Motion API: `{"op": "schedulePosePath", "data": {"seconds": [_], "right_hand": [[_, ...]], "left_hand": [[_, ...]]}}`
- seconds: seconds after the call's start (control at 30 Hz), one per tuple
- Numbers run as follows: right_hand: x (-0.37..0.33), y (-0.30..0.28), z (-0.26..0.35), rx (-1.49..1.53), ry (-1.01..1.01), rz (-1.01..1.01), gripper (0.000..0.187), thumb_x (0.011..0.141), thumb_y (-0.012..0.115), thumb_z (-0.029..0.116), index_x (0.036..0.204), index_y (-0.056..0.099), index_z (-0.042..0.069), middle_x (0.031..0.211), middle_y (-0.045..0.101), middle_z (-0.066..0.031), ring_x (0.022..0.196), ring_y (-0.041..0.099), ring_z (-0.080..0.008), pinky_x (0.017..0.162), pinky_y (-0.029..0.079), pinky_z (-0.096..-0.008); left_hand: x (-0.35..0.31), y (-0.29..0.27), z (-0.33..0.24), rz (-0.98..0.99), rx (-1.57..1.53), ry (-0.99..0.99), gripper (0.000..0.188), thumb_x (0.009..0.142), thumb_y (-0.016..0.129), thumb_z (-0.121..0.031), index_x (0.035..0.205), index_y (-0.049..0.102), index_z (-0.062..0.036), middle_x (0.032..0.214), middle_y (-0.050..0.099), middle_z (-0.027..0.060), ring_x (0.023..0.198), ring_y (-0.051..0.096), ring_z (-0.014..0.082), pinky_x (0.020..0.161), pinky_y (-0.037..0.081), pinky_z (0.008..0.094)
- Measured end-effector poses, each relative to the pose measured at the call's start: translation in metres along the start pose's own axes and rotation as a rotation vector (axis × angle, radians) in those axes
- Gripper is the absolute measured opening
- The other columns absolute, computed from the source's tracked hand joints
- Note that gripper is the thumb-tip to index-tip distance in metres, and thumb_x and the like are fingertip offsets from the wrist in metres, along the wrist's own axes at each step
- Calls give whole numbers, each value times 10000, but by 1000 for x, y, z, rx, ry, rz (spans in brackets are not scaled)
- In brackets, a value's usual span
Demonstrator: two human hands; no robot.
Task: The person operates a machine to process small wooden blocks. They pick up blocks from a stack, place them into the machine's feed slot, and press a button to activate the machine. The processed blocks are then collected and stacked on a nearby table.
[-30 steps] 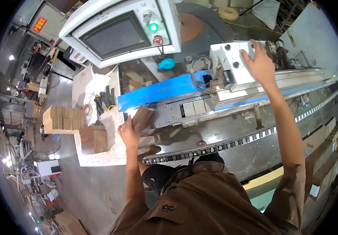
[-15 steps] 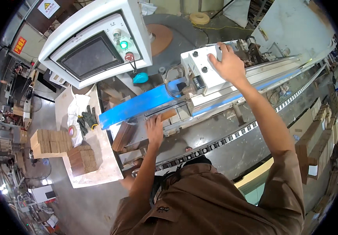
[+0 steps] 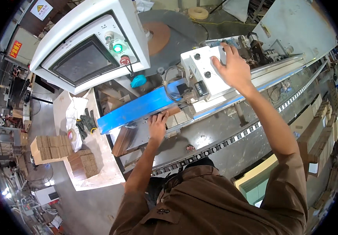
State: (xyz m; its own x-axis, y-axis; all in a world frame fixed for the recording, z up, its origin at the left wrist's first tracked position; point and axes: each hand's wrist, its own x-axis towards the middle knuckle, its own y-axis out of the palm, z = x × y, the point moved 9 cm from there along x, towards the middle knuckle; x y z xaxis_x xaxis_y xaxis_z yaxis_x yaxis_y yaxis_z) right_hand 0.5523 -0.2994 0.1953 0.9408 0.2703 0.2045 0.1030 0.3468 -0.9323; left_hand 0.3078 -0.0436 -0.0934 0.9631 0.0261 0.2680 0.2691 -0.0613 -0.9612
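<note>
My left hand (image 3: 158, 127) lies at the front edge of the machine's blue guard (image 3: 139, 103). Its fingers are spread and touch the end of a brown wooden strip (image 3: 172, 111); part of that strip is hidden under the guard and fingers. Over on the right, my right hand (image 3: 235, 71) rests on top of a white control box (image 3: 206, 64), thumb and fingers apart. Its fingertips reach the box's far edge, and what lies under them is hidden. Black knobs stand on the box beside the thumb. A dark brown board stack (image 3: 124, 141) sits left of my left hand.
A white-framed control panel (image 3: 141, 51) with a lit green button stands at the back left. Stacked brown blocks (image 3: 84, 163), dark gloves (image 3: 86, 121) and a tape roll (image 3: 72, 135) lie on the left table (image 3: 108, 174). A roller track (image 3: 212, 149) curves in front of me.
My left hand has shifted slightly right along the guard, with the wooden strip farther right. My right hand stays on the white box. The view has tilted a little.
</note>
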Motion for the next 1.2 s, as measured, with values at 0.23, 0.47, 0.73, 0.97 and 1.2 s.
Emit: {"op": "schedulePosePath", "data": {"seconds": [0.23, 0.47, 0.73, 0.97, 1.2], "right_hand": [[-1, -1, 4, 13, -14, -11, 777, 999, 621, 569, 1569, 488, 60, 1478, 607, -216, 1231, 695, -434, 976, 597, -526], [-1, -3, 3, 29, -18, -20, 769, 998, 641, 552, 1568, 490, 58, 1485, 604, -220, 1238, 685, -440, 987, 590, -525], [2, -6, 5, 98, -14, -37, 758, 973, 679, 554, 1541, 534, 73, 1493, 607, -204, 1226, 689, -448, 994, 586, -524], [2, 0, 5, 92, -6, -30, 727, 985, 664, 547, 1538, 536, 92, 1487, 609, -206, 1225, 694, -443, 1009, 578, -526], [0, 0, -11, 64, -43, -92, 700, 998, 628, 608, 1514, 536, 143, 1458, 615, -229, 1190, 695, -469, 970, 574, -534]], "left_hand": [[10, 2, -15, -70, -28, 13, 628, 850, 657, -55, 1454, 696, -225, 1143, 631, 38, 1075, 591, 280, 1096, 441, 512], [35, 15, -49, -131, -92, 47, 501, 875, 633, -102, 1357, 734, -194, 1167, 651, 4, 1076, 597, 249, 1045, 447, 477], [62, 28, -66, -236, -251, -94, 225, 852, 715, -156, 1061, 795, -132, 1081, 689, 7, 1108, 611, 248, 1090, 400, 500], [-20, -36, -3, -338, -116, -299, 307, 869, 757, -118, 1167, 808, -171, 1139, 783, 9, 1086, 654, 255, 1095, 375, 481], [-124, -154, 88, -340, 148, -566, 354, 924, 739, -188, 1276, 765, -165, 1293, 722, 55, 1257, 600, 300, 1105, 358, 509]]}}
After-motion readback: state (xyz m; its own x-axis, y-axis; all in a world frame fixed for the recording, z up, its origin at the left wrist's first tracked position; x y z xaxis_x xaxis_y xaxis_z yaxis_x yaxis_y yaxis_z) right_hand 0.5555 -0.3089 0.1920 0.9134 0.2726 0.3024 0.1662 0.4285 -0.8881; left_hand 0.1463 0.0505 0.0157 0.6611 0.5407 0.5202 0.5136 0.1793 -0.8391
